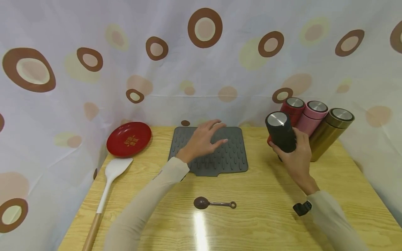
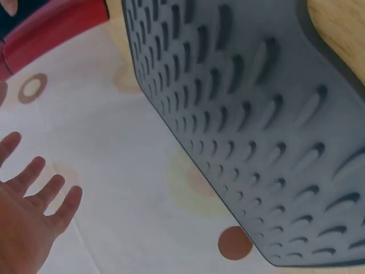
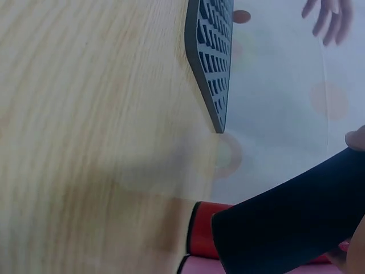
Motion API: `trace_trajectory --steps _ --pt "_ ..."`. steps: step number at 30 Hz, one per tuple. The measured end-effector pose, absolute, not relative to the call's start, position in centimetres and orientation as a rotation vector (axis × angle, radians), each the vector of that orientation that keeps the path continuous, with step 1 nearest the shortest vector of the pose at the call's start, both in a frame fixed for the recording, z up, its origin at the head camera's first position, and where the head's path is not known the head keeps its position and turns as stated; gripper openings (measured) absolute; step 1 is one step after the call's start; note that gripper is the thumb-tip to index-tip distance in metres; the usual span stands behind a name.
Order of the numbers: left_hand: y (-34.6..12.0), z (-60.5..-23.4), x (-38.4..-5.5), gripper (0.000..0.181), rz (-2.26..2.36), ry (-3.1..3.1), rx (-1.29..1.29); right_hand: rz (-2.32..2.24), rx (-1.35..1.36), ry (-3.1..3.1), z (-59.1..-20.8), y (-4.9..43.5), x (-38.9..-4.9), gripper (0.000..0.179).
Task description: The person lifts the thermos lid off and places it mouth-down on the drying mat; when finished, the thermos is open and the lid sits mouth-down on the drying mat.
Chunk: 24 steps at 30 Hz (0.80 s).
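My right hand [image 1: 296,158] grips a black thermos bottle [image 1: 282,134] with a silver-topped lid around its lower part. In the right wrist view the black bottle [image 3: 291,217] hangs over the table, its base off the wood. Just behind it stand a red thermos [image 1: 292,109], a pink thermos [image 1: 312,116] and a gold thermos [image 1: 331,132]. My left hand [image 1: 204,139] hovers above a dark grey ridged mat [image 1: 232,153], fingers spread and nothing held. The left wrist view shows that hand [image 2: 28,222] beside the mat [image 2: 239,131].
At the back left a red plate [image 1: 130,138] lies near the curtain. A white spatula [image 1: 110,177] with a wooden handle runs along the left edge. One brown spoon [image 1: 202,203] rests in front of the mat on the wooden table [image 1: 251,216]. A patterned curtain [image 1: 176,80] hangs behind.
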<state>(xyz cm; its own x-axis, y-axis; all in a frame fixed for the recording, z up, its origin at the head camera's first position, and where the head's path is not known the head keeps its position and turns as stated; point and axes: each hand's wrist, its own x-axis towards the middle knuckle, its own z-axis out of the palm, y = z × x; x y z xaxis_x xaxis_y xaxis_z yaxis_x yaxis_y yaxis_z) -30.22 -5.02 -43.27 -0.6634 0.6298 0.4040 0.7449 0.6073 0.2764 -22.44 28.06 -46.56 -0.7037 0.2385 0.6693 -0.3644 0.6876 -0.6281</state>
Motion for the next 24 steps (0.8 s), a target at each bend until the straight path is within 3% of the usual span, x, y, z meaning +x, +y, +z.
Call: trace_trajectory --steps 16,24 --pt "-5.1 -42.2 -27.6 0.089 -0.808 -2.395 -1.238 0.557 0.650 -2.357 -45.2 25.2 -23.7 0.084" --pt "-5.7 -42.5 -26.4 0.079 -0.721 -2.255 -1.359 0.312 0.925 -2.269 -45.4 24.2 -24.2 0.091"
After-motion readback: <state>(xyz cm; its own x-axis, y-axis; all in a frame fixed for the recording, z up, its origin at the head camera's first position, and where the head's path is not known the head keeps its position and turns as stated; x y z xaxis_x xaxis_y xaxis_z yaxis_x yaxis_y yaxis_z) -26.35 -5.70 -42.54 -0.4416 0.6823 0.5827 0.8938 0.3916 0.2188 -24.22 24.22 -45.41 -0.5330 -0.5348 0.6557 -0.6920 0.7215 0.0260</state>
